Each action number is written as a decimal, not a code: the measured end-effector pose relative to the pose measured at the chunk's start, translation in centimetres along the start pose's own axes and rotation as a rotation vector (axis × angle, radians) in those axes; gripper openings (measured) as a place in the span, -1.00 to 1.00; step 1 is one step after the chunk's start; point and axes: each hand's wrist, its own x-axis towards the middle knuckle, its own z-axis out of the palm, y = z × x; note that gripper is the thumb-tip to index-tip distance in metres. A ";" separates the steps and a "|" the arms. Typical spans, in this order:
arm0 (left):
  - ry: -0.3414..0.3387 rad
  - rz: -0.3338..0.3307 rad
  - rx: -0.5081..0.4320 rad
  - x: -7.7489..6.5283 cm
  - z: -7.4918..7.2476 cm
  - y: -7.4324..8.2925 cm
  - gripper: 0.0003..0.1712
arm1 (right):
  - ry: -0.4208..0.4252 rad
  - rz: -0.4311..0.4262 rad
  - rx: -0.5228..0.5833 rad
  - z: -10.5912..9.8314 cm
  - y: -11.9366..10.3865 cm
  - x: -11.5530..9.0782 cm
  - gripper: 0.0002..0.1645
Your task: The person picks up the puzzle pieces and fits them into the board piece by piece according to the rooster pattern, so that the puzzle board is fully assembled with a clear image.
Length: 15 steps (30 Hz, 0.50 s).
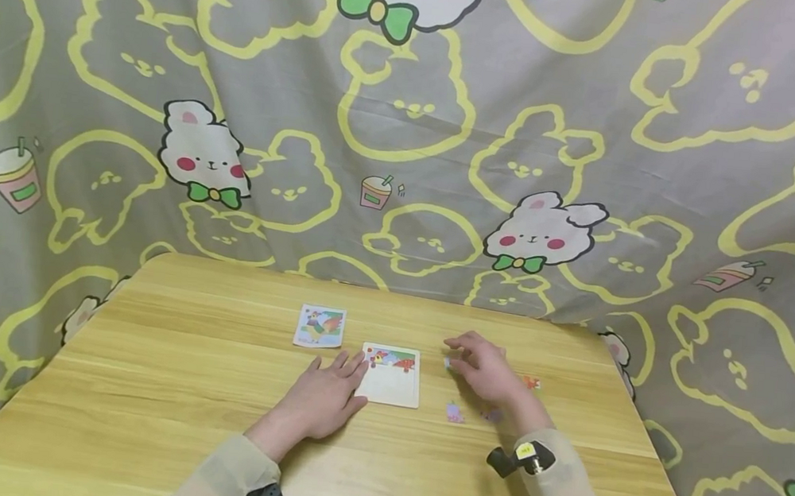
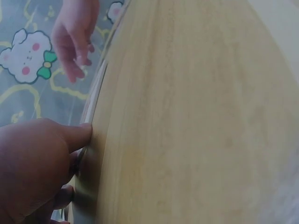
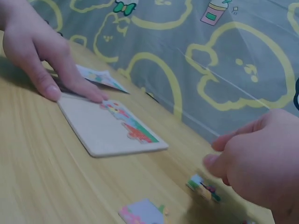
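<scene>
A white puzzle board (image 1: 387, 387) lies on the table, its far strip filled with colourful joined pieces (image 3: 138, 130) and its near part bare white. My left hand (image 1: 327, 395) rests at the board's left side, fingers extended and touching its edge. Right of the board, my right hand (image 1: 489, 375) hovers with bent fingers above a small puzzle piece (image 3: 203, 187) with blue and green on it. In the right wrist view a gap shows between fingertips and piece. A lilac piece (image 1: 454, 412) lies nearer me, and another dark purplish piece (image 1: 492, 414) is partly under the wrist.
A printed picture card (image 1: 320, 327) lies behind my left hand, its edge slightly raised. An orange-red piece (image 1: 531, 381) sits just beyond my right wrist. The wooden table (image 1: 140, 383) ends at a patterned curtain (image 1: 283, 245) along the back and sides.
</scene>
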 end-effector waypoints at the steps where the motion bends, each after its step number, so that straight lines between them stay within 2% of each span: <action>1: 0.001 0.000 -0.003 0.0 0.0 0.0 -0.28 | -0.008 0.004 -0.020 0.0 0.1 -0.1 -0.53; 7: 0.002 0.002 -0.017 -0.2 -0.1 -0.1 -0.29 | -0.061 0.032 -0.080 0.1 0.7 -0.4 -0.53; 15: -0.005 0.005 -0.030 -0.2 -0.2 0.0 -0.29 | -0.050 0.077 -0.071 0.7 1.0 -0.4 -0.59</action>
